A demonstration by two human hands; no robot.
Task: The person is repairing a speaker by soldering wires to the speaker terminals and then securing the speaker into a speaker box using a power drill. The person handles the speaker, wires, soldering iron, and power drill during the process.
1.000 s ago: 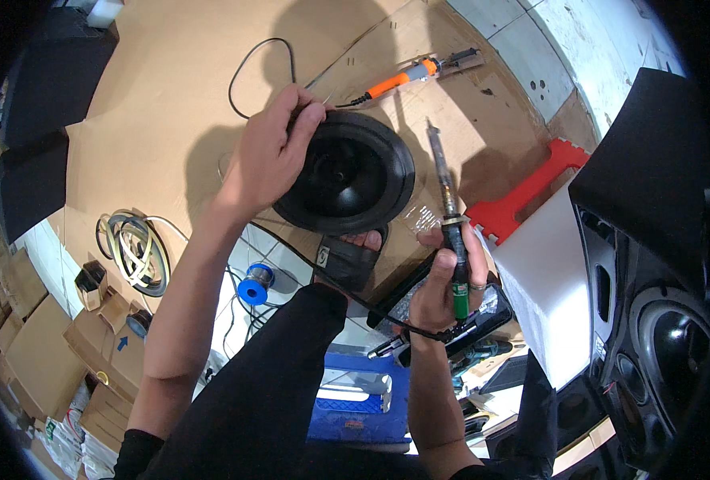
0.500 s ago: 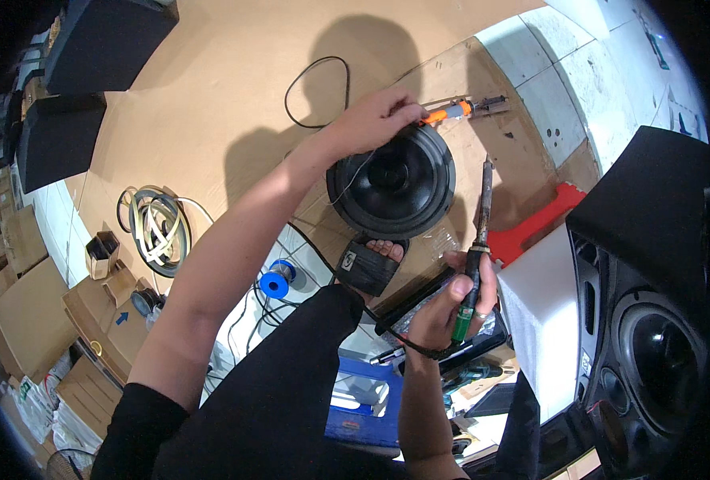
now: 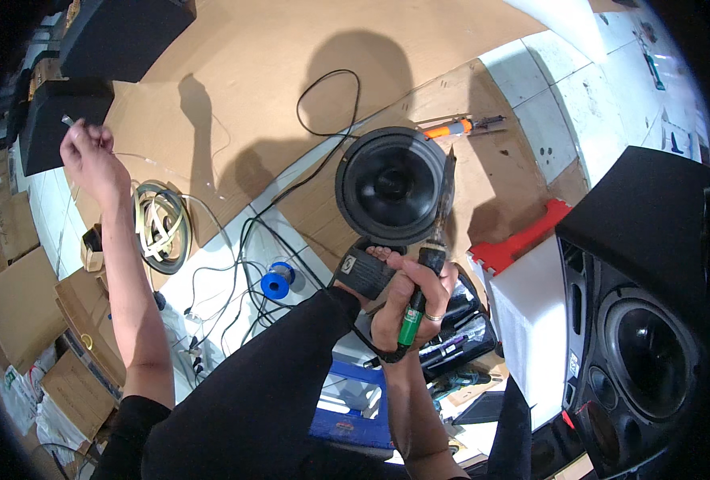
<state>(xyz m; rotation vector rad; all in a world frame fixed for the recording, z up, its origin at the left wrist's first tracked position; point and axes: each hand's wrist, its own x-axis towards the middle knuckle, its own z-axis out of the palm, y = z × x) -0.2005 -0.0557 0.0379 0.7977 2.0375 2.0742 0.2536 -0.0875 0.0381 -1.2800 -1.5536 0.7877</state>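
My right hand is closed round the green-and-black handle of a soldering iron. The iron's tip points up, over the right edge of a round black speaker driver that lies on cardboard. Far to the left, my left hand is raised with its fingers curled. A thin wire trails from it to the right, and a small silvery piece pokes out past the fingers; its kind is unclear. Beside the driver's upper right lies an orange-and-grey tool with a dark tip.
A blue spool stands among black cables on white tiles. Coiled cable lies at left. My sandalled foot is below the driver. At right are a red tool, an open tool case and a large black speaker cabinet.
My left hand has swung from the driver's top edge far to the left, drawing the thin wire along. My right hand has moved left with the soldering iron, nearer the driver.
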